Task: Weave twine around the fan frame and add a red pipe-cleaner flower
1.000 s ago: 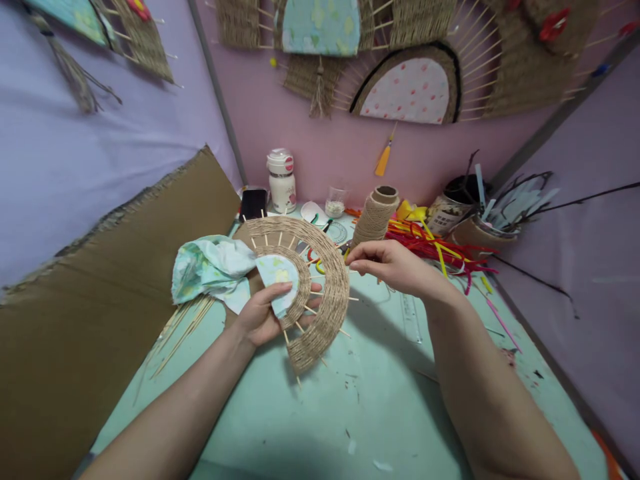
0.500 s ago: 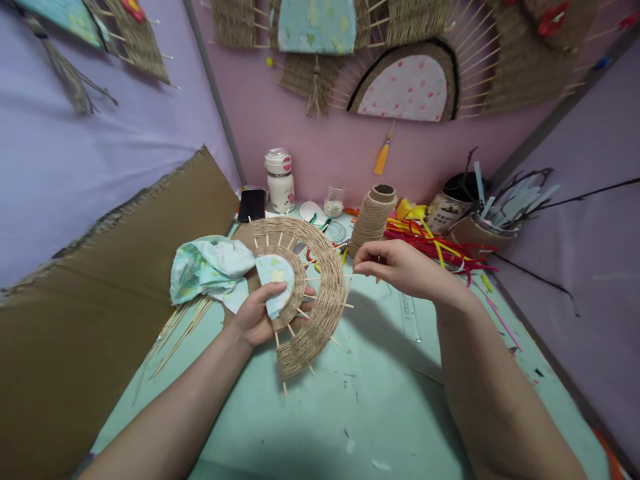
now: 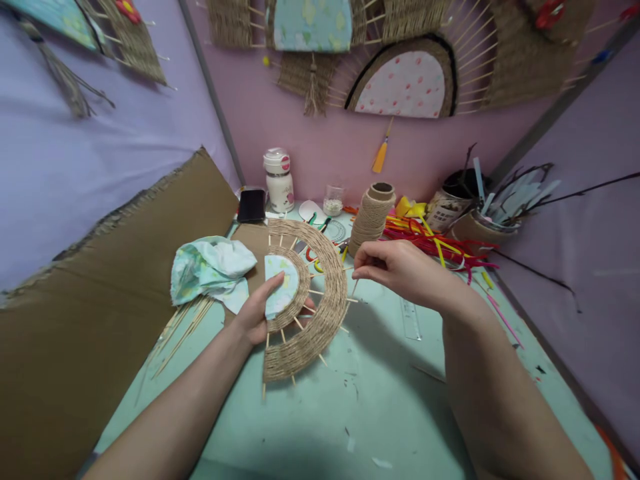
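A half-round woven twine piece with thin sticks radiating through it has a blue-green floral cloth centre. My left hand grips it at the centre, thumb on the cloth and fingers behind. Beside its right edge, my right hand is pinched on a thin strand of twine, close to the stick tips. A cone of twine stands upright just behind my right hand. Crumpled floral cloth lies left of the woven piece.
Thin sticks lie at the left beside a cardboard sheet. Behind are a phone, a white bottle and a small cup. Red and yellow pipe cleaners, a ruler and pots of twigs are at the right.
My left hand has turned the woven piece slightly clockwise, so its straight side now stands nearly upright. The right hand stays pinched near the edge, with the strand now hanging lower.
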Motion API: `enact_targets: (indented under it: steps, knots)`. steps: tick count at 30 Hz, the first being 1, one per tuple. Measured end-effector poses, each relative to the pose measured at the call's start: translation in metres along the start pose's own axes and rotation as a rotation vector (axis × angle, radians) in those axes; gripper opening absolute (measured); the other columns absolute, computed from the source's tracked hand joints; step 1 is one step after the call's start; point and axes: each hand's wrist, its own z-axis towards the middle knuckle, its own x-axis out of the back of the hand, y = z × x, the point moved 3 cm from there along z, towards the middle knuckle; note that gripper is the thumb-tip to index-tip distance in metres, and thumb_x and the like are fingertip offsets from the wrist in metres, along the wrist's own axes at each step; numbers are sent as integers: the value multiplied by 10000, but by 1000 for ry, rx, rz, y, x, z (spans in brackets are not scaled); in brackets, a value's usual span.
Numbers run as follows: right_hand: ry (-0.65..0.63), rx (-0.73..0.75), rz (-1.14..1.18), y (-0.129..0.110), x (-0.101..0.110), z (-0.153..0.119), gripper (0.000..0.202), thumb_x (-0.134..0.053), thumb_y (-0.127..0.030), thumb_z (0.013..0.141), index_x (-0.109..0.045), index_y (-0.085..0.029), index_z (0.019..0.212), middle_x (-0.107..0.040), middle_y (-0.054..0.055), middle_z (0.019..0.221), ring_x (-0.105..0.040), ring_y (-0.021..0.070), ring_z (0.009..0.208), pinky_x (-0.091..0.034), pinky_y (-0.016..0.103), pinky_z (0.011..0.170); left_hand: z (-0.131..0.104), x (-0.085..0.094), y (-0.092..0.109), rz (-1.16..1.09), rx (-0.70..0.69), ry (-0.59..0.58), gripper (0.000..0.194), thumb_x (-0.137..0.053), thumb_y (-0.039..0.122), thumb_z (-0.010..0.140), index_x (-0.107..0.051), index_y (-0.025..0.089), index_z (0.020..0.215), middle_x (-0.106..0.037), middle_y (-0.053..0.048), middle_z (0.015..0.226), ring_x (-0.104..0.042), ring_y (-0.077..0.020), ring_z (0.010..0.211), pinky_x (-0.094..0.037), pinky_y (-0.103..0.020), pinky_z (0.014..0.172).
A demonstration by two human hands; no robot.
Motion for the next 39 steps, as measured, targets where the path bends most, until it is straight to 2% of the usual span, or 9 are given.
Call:
enact_targets:
  steps: [5,11,15,18,24,39]
  knots:
    - [-51,22,0,-3,5,-7,34,-583,-230,813,-587,-197,805,-616,-16,734,-516,101,636,-342,215,567,2,-5,8,84,34,-36,467,-447,451,852,-665,38,866,-707,-171,789,-674,-273,713,-522,-372,696]
    - [-69,38,-5,0,9,-10,74,-589,-206,807,-594,-217,880,-632,-13,831,-545,115,723,-371,220,621,9,0,26,164,78,-82,407,-516,404,813,-686,34,828,-713,-168,759,-677,-264,700,-530,-345,677]
    - [-45,65,-59,-1,5,-5,44,-571,-168,809,-597,-201,797,-627,-12,811,-540,114,735,-363,225,630,11,14,19,106,105,-83,393,-549,407,781,-692,42,782,-714,-150,736,-675,-244,643,-532,-310,618]
    - [-16,85,-114,-3,1,-1,96,-550,-156,821,-598,-189,743,-613,-6,764,-527,113,706,-356,230,625,9,20,12,85,139,-74,379,-551,396,779,-690,46,817,-714,-150,736,-677,-246,640,-531,-313,618]
    - [70,119,-124,-7,1,2,103,-533,-132,825,-602,-186,771,-608,1,808,-530,114,726,-368,229,645,8,20,14,63,144,-73,376,-547,384,777,-683,35,809,-712,-155,745,-678,-250,663,-529,-316,627]
    - [107,110,-207,-14,1,3,122,-502,-159,844,-586,-181,759,-595,28,785,-528,153,760,-387,268,670,9,18,17,152,80,-81,375,-492,362,815,-668,31,827,-708,-166,738,-674,-244,643,-528,-317,613]
